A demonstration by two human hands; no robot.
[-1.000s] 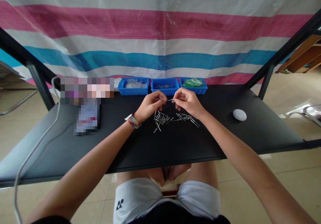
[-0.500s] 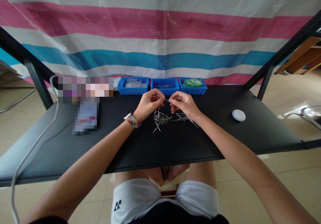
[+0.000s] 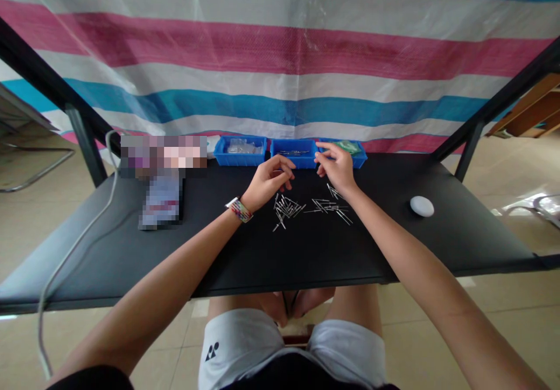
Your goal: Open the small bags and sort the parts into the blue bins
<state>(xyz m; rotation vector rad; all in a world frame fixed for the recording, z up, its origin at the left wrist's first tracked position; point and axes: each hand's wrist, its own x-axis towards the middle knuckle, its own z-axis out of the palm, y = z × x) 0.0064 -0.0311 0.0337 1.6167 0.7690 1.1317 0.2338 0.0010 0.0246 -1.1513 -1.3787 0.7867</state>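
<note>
My left hand (image 3: 273,179) hovers above the left pile of slim silver pins (image 3: 286,206), which look like blind rivets. Its fingers are curled in towards the thumb, and whatever they may hold is too small to make out. Farther to the right, my right hand (image 3: 336,168) is in front of the right blue bin (image 3: 359,160), index finger stretched out and apart from the thumb, with nothing visible between them. Below it lies a second group of silver pins (image 3: 328,206). More thin metal pieces lie in the middle blue bin (image 3: 294,161), close to my right fingertips.
A left blue bin (image 3: 240,160) holds clear plastic bags; green plastic shows in the right one. On the black table (image 3: 262,262) are a white rounded object (image 3: 422,206) and blurred items (image 3: 161,197). A pale cable (image 3: 83,227) crosses the left side. A striped sheet (image 3: 297,52) hangs behind.
My hands have moved apart; a thin pin was between them before. The right hand has gone up towards the bins and its fingers have spread. The view has shifted slightly.
</note>
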